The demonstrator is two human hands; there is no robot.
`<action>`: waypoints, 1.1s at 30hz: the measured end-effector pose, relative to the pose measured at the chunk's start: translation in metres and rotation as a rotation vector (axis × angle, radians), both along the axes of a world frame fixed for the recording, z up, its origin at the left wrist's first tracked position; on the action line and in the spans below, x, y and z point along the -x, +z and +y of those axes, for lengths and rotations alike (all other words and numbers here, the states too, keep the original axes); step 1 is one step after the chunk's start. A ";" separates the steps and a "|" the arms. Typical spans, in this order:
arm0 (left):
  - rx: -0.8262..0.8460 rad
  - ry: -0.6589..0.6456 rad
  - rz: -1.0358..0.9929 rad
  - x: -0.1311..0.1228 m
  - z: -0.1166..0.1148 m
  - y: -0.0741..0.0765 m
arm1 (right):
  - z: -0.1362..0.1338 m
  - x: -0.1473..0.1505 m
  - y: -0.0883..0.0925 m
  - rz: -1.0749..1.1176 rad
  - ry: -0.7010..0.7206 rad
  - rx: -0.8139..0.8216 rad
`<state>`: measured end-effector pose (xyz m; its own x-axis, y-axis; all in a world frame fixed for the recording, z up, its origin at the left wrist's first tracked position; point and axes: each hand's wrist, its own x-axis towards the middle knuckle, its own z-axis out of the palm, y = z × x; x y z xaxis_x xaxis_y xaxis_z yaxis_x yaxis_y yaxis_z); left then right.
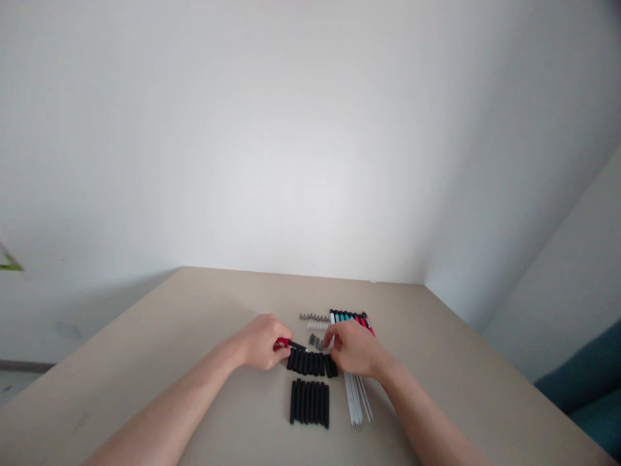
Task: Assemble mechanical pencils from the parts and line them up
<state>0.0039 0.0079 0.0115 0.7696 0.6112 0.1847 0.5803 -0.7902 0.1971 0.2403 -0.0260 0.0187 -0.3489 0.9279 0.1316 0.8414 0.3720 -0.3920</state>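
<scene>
My left hand (266, 342) is closed round a pen part (297, 346), red at the fingers and black toward its pale tip, which points right. Just right of that tip, my right hand (353, 348) has its thumb and fingers bent together beside a small group of springs (316, 341). Whatever lies between those fingertips is too small to make out. Below both hands sits a row of short black pen grips or barrels (305, 363). White pen refills (354, 398) extend toward me from under my right hand.
Nearer me lies a row of longer black tubes (309, 402). Behind my right hand are several white, blue and red pen barrels (348, 316), partly covered. Small metal cone tips (314, 317) and clear pieces (317, 325) line up beside them. The table (233, 291) meets a white wall.
</scene>
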 end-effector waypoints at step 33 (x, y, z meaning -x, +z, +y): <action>-0.244 -0.047 -0.271 -0.017 -0.007 0.006 | -0.008 0.020 0.008 0.176 0.136 -0.100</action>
